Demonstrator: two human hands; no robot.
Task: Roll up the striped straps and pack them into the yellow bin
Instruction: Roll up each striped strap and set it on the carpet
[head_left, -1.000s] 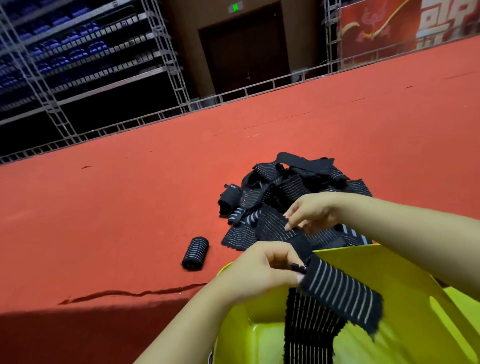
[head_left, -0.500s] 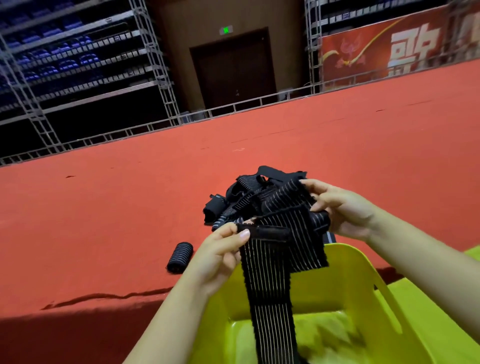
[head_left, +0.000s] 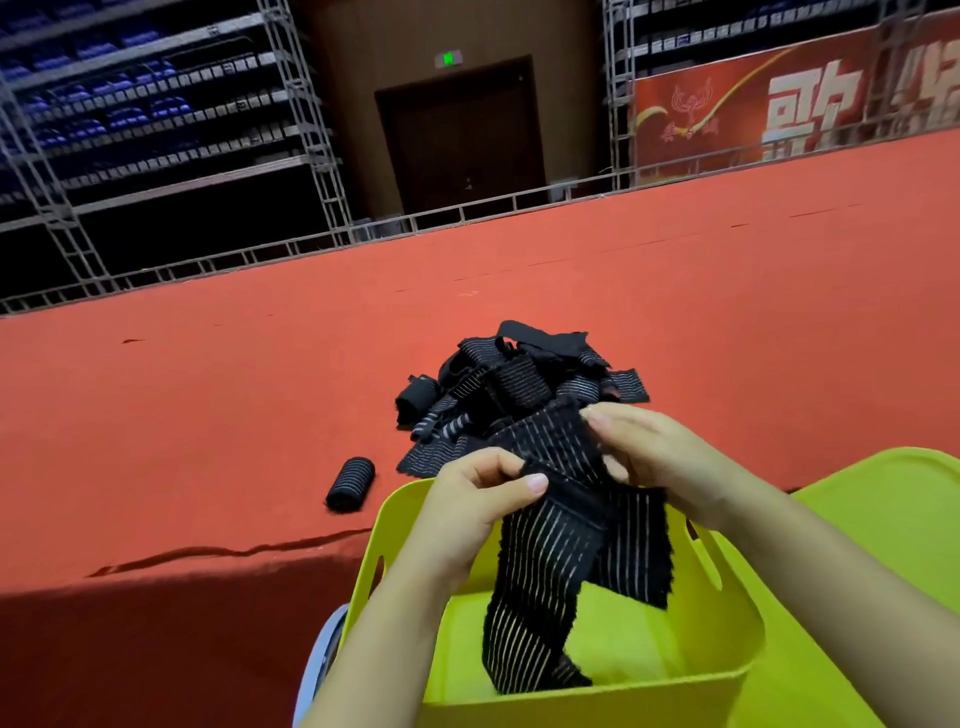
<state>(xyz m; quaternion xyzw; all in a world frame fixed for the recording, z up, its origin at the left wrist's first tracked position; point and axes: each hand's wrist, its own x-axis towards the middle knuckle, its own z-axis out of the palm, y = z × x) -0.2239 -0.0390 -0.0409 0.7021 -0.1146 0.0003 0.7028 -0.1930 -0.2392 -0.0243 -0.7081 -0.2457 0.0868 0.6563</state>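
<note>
Two bare hands hold one black strap with thin pale stripes (head_left: 550, 551) above a yellow bin (head_left: 722, 618). The left hand (head_left: 483, 499) pinches the strap's upper edge, thumb on top and fingers curled beneath. The right hand (head_left: 654, 457) grips the same strap just to the right of that pinch, its fingers curled over a fold of the fabric. Between the two grips the strap is bunched. Below the grips it hangs in two lengths: a longer one drops down into the bin and its end rests against the near wall inside, and a shorter flap hangs under the right hand.

Beyond the hands, on the red carpeted surface (head_left: 208, 415), lies a loose pile of more striped straps (head_left: 498, 389), tangled and unrolled. To the left of the left hand's grip, apart from the pile, one strap already rolled into a tight cylinder (head_left: 350, 483) lies on its side on the carpet. To the right of the right hand's wrist, a flat yellow piece the same colour as the bin (head_left: 883, 499) shows beside the bin.

Far behind are metal scaffolding (head_left: 311, 130), a dark door (head_left: 462, 140) and a red banner (head_left: 779, 104).
</note>
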